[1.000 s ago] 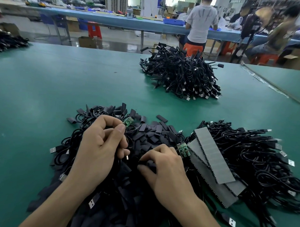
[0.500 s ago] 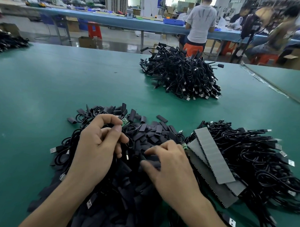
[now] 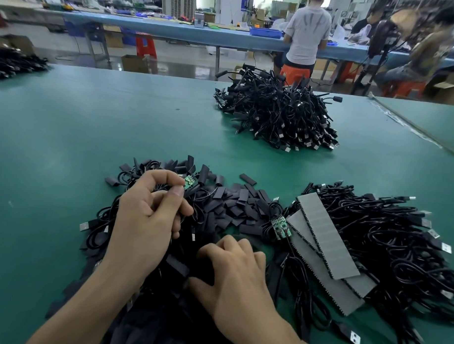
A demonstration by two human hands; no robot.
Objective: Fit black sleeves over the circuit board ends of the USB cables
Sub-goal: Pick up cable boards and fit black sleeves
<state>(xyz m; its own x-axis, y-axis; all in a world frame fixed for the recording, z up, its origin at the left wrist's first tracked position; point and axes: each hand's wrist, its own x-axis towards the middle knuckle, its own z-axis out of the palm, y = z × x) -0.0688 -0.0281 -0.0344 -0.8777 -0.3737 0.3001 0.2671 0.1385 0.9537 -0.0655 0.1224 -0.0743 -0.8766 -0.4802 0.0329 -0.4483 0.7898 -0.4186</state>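
Fingers (image 3: 166, 175) of the left hand (image 3: 147, 220) curl tight around a bunched USB cable (image 3: 194, 190). Thumb and forefinger pinch it just behind its bare green circuit board (image 3: 189, 182), which pokes up above the heap of loose black sleeves (image 3: 232, 205) on the green desk (image 3: 67, 140), as seen from the head camera. The right hand (image 3: 238, 272) lies knuckles-up on the near side of that heap, its fingers (image 3: 233, 245) curled down among the sleeves; whether they already pinch one cannot be told. Half a second ago this hand sat farther forward and covered a second bare board (image 3: 280, 229), which now lies in plain sight beside grey ribbed strips (image 3: 324, 234). The left hand's board, then tucked behind the fingertips, has tipped back into view. The pull-back suggests a sleeve is being fished out while the board is held ready for it, so the fitting itself is not yet done. Unsleeved cables (image 3: 385, 241) lie massed at right, and a taller pile of cables (image 3: 274, 114) sits well apart at the far side of the desk.
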